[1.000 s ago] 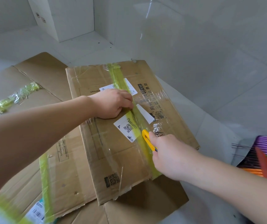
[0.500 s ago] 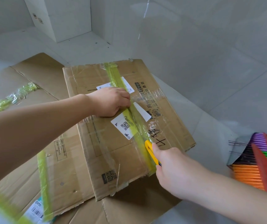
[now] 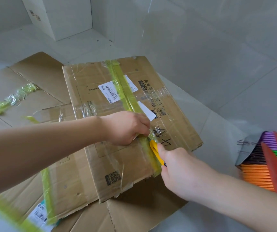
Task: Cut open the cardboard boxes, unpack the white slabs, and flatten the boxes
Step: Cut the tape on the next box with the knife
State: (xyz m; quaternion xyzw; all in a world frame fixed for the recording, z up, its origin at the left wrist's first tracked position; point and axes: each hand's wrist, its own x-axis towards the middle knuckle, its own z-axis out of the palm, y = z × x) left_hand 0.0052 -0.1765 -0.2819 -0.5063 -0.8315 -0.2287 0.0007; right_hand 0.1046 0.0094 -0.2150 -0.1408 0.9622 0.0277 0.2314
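Head view: brown taped cardboard box [image 3: 168,104] bears barcode labels and Chinese print; its yellow-green tape seam [image 3: 119,81] runs near-to-far. Left hand [image 3: 126,129] pinches the tape; right hand [image 3: 183,171] grips a yellow utility knife [image 3: 156,152] pointing far-left.

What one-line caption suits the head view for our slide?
Right hand draws a yellow box cutter along the green-taped seam of a cardboard box, left hand gripping the tape.

Box: I see a brown cardboard box [image 3: 129,124] lying flat on flattened cardboard [image 3: 25,101], still sealed.
Tape: a yellow-green tape strip [image 3: 126,97] runs lengthwise over its seam, clear tape crossing it.
Labels: white barcode stickers.
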